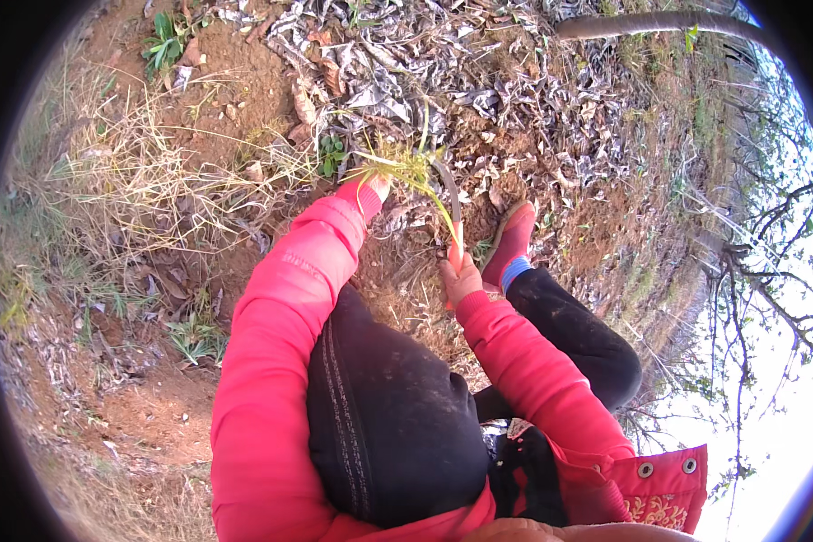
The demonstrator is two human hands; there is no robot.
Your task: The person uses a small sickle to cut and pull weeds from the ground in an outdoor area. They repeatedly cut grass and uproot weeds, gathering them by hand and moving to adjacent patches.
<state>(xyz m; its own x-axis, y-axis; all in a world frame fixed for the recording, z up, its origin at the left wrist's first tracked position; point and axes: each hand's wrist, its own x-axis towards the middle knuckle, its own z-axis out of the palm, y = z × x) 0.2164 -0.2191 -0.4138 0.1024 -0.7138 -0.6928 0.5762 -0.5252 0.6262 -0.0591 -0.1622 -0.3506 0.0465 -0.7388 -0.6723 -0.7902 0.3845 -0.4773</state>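
Note:
My right hand (461, 279) is closed round the orange handle (456, 247) of a sickle. The sickle's dark curved blade (448, 184) points away from me, its far end partly behind yellow-green foliage. My left hand (379, 185), at the end of a pink sleeve, is closed at a feathery yellow-green plant (403, 166). The plant's leaves and stems partly cover the fingers, and one long stem runs across towards the sickle handle.
Dry curled leaves (379, 88) cover the soil beyond my hands. Straw-like dry grass (169, 169) lies at the left. My shoe (515, 237) rests right of the sickle. A bare curved branch (650, 24) crosses the upper right, with a leafless tree (738, 254) at the far right.

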